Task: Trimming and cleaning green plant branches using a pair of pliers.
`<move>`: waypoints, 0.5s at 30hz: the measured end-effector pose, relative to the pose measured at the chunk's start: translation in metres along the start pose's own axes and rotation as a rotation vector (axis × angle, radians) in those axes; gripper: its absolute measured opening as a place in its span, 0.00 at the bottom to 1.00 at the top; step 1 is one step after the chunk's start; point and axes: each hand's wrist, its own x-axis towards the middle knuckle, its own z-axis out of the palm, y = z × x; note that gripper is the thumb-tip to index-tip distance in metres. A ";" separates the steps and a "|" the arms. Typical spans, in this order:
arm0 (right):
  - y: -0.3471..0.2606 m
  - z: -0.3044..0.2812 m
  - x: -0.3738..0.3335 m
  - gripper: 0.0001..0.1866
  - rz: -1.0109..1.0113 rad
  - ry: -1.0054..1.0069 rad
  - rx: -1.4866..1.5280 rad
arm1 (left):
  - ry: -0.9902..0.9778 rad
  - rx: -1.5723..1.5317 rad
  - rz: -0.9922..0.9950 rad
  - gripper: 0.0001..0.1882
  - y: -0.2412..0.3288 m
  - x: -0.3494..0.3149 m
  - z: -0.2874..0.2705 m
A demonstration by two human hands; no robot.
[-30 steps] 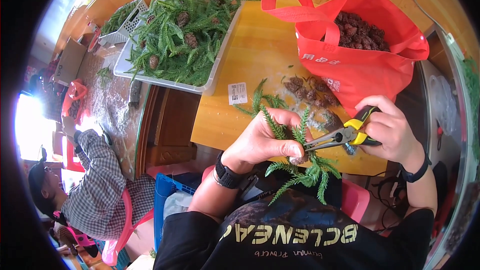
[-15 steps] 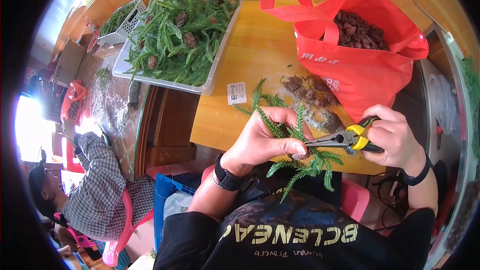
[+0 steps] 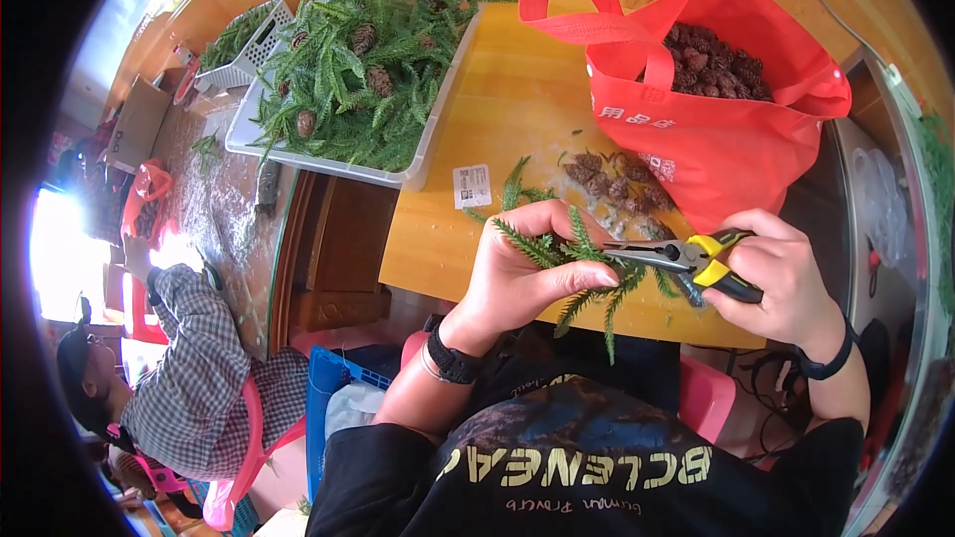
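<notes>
My left hand (image 3: pixel 527 268) pinches a green artificial pine sprig (image 3: pixel 587 313) between thumb and fingers, its needled tips poking out above and below. My right hand (image 3: pixel 781 273) is wrapped around the yellow-and-black handles of long-nose pliers (image 3: pixel 671 256). The pliers' jaws look parted and reach the sprig beside my left thumb; what lies between them is too small to tell. Just beyond my hands, several brown pine cones (image 3: pixel 617 181) lie on the yellow table (image 3: pixel 428 249). Another green sprig (image 3: pixel 517 184) rests behind my left hand.
A clear plastic bin (image 3: pixel 418 174) full of pine sprigs and cones stands at the far left. The red bag (image 3: pixel 736 139) at far right holds many cones. A white label (image 3: pixel 472 186) lies between them. Someone in a checked shirt (image 3: pixel 194 368) sits at another table on the left.
The sprig has turned in my left hand, its lower tips now pointing more downward. My right hand and the pliers have tilted, and the jaws have parted.
</notes>
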 end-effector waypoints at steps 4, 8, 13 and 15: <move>-0.003 0.000 0.001 0.12 0.012 0.021 -0.031 | 0.022 0.143 0.083 0.14 -0.002 0.001 -0.001; -0.001 0.003 -0.002 0.13 0.012 0.057 -0.054 | 0.002 0.230 0.099 0.14 -0.006 0.001 -0.003; 0.000 0.004 -0.001 0.12 0.047 0.065 0.006 | -0.060 -0.012 -0.060 0.22 -0.009 0.003 -0.005; 0.002 0.003 -0.001 0.11 0.053 0.052 0.009 | -0.082 -0.121 -0.072 0.26 -0.014 0.003 -0.009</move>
